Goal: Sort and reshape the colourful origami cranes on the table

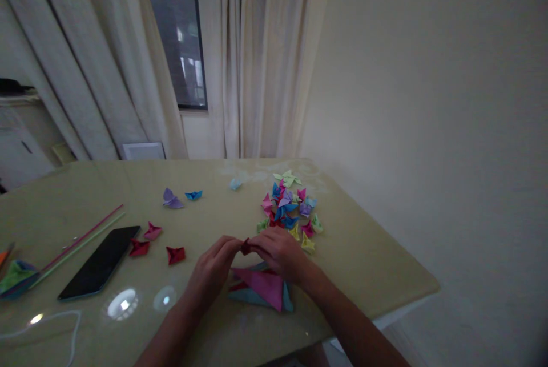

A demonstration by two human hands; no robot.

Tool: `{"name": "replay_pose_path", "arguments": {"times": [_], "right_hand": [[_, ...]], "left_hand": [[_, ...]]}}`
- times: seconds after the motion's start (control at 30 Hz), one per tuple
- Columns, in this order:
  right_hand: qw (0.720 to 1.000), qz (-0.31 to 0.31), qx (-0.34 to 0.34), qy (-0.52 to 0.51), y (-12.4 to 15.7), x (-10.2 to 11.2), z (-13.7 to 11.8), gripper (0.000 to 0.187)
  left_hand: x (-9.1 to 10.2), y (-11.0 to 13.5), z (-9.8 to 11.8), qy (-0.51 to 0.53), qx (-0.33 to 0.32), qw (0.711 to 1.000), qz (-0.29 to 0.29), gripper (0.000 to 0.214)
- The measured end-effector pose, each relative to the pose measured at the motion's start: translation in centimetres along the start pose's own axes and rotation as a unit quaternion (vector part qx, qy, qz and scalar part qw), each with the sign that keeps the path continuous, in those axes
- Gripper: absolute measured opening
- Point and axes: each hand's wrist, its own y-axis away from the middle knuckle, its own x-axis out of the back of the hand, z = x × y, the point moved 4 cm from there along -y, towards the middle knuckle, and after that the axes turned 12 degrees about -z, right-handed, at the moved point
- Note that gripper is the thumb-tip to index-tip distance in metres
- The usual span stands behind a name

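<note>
My left hand [213, 271] and my right hand [279, 251] meet over the table, fingers pinched on a small dark red folded paper piece [245, 246] held between them. Under my hands lies a small stack of paper squares [262, 290], pink on top with blue beneath. Just beyond my right hand sits a heap of several folded paper pieces [289, 207] in pink, blue, purple, yellow and green.
A dark phone [100, 262] lies at the left with two thin straws [83, 241] beside it. Red folded pieces [175, 254] and a pink one [152, 232] lie near it; purple [172, 199] and blue [193, 195] ones farther back. The table edge [398, 313] runs at right.
</note>
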Motion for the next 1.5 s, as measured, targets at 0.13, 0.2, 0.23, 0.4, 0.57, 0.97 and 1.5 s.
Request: {"name": "replay_pose_path", "arguments": {"times": [0.13, 0.2, 0.23, 0.4, 0.57, 0.97, 1.5], "right_hand": [[0.992, -0.086, 0.094, 0.022, -4.3, -0.4, 0.7, 0.019], [0.991, -0.081, 0.108, 0.011, -5.3, 0.2, 1.8, 0.020], [0.993, -0.069, 0.099, 0.000, -5.5, 0.9, 2.7, 0.020], [0.997, 0.011, -0.017, -0.079, -4.4, 5.1, 8.5, 0.018], [0.989, 0.008, -0.076, -0.126, -2.8, 5.4, 12.7, 0.017], [0.977, -0.090, -0.179, 0.068, -4.4, 0.6, 16.0, 0.044], [0.953, 0.223, -0.197, -0.056, -2.6, 3.5, 18.6, 0.043]], "left_hand": [[0.1, 0.3, -0.3, -0.008, -0.007, 0.997, 0.073, 0.020], [0.3, 0.5, -0.9, -0.030, 0.019, 0.995, 0.093, 0.022], [0.5, 0.5, -1.2, -0.049, 0.039, 0.993, 0.104, 0.025], [2.0, 1.3, -3.1, -0.216, 0.204, 0.947, 0.122, 0.034], [3.5, 4.2, -7.2, -0.294, 0.369, 0.880, 0.063, 0.051], [1.7, 4.3, -9.7, -0.227, 0.320, 0.920, 0.009, 0.055], [2.6, 2.2, -7.3, -0.009, 0.278, 0.953, 0.120, 0.049]]}}
